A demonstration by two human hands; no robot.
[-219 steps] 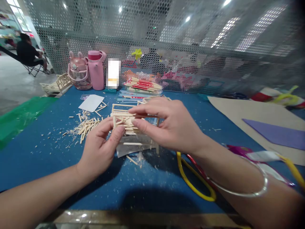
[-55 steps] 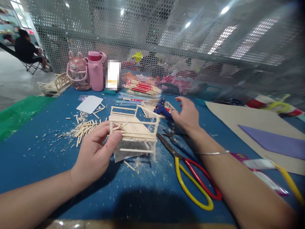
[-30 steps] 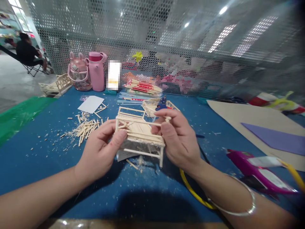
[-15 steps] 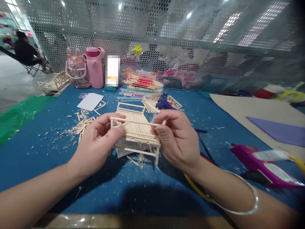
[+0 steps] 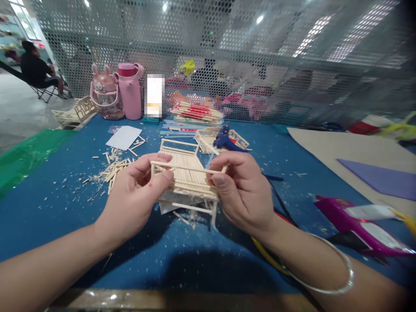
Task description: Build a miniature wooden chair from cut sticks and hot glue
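Observation:
Between my hands is a small wooden stick model (image 5: 186, 167), with a slatted flat top, thin rails and short legs. My left hand (image 5: 138, 186) is closed on its left end, the thumb lying over the near rail. On the right, my right hand (image 5: 242, 186) pinches the near corner of the rail between thumb and fingers. The model's near side faces me, its lower crossbar and a leg showing below. A grey-white sheet (image 5: 167, 208) shows partly beneath it. Cut sticks and crumbs (image 5: 117, 171) lie left of my left hand.
Behind the model sit another stick frame (image 5: 208, 141) and a blue tool (image 5: 225, 139). Two pink bottles (image 5: 130, 93), a bright blurred-out screen (image 5: 154, 93) and bundled sticks (image 5: 196, 112) line the mesh panel. At right lie a purple glue gun (image 5: 344, 221) and a purple sheet (image 5: 377, 177). A person (image 5: 35, 65) sits far left.
Both hands keep the same hold on the stick model. My left thumb has slid slightly to the right along the rail; the whole view has shifted a little.

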